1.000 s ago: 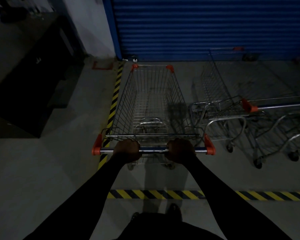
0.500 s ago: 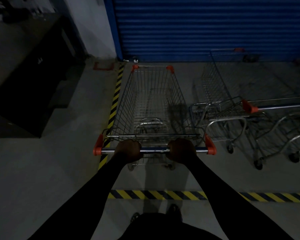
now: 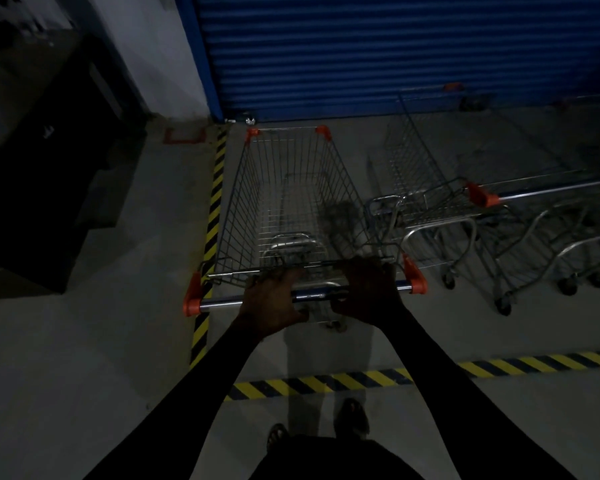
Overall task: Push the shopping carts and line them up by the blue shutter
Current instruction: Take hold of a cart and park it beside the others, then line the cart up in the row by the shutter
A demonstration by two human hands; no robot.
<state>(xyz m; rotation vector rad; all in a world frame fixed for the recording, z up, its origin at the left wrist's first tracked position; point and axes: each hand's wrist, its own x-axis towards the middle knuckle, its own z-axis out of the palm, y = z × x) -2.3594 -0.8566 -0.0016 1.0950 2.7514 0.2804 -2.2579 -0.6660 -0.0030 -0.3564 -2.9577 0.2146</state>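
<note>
My left hand and right hand straddle the shopping cart handle, grasp indiscernible, to steer it squarely toward the blue shutter ahead.

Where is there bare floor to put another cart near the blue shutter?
Free: the grey concrete floor between the vertical yellow-black striped tape and the dark cabinet. Crowded: right of the silver wire shopping cart, where other silver carts stand by the blue corrugated shutter.
</note>
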